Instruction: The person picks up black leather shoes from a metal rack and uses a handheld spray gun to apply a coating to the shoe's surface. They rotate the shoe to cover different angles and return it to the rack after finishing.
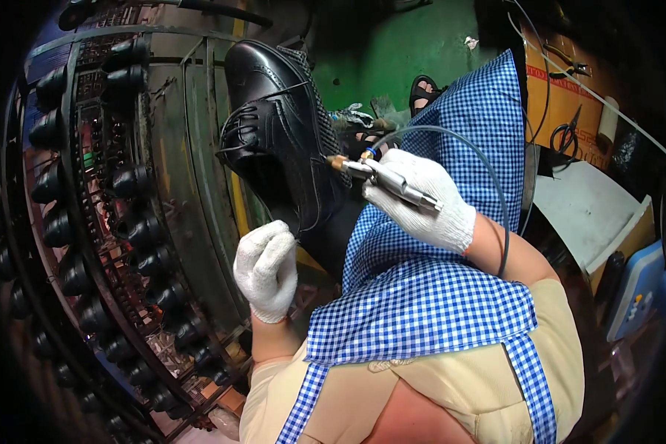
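A blue checked apron covers the lap. The gloved left hand is clenched near the black shoe, perhaps pinching its edge; the contact is hard to see. The gloved right hand grips a metal tool, tip at the shoe's side. Beyond, a rack holds more shoes.

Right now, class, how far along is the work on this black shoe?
Done: the shoe looks assembled and laced. In hand: the left hand grips it near the lower end, while the right hand holds a hosed metal tool with its tip at the shoe's side. Left: how much of the side remains cannot be told.
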The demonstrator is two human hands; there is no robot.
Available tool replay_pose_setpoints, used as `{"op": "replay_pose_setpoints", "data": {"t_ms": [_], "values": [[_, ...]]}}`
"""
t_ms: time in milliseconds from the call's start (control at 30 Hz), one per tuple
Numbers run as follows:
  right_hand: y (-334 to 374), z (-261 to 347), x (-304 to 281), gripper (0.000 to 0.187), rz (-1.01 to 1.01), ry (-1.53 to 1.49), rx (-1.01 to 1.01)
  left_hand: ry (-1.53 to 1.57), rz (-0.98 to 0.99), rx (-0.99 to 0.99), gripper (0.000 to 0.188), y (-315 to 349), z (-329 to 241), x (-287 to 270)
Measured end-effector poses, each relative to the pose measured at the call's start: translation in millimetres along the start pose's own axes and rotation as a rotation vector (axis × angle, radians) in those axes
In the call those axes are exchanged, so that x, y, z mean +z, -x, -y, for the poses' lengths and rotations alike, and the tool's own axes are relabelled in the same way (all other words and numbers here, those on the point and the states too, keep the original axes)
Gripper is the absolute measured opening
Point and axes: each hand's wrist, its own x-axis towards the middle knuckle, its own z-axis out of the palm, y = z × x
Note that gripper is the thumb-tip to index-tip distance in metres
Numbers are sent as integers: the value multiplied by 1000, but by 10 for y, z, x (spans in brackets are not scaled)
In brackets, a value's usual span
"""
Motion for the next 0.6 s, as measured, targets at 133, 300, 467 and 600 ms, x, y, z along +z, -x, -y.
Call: {"op": "replay_pose_setpoints", "data": {"t_ms": [133,300,467,600], "values": [[166,58,-150,18,62,-62,7,-31,223,97,43,-321,-54,-160],[391,54,-240,18,19,-48,10,-179,401,347,39,-848,-170,-155],[506,95,-343,17,-88,-60,59,-202,483,388,39,-1259,-327,12],[464,88,-411,16,-160,5,18,-222,461,381,40,-1512,-380,187]]}}
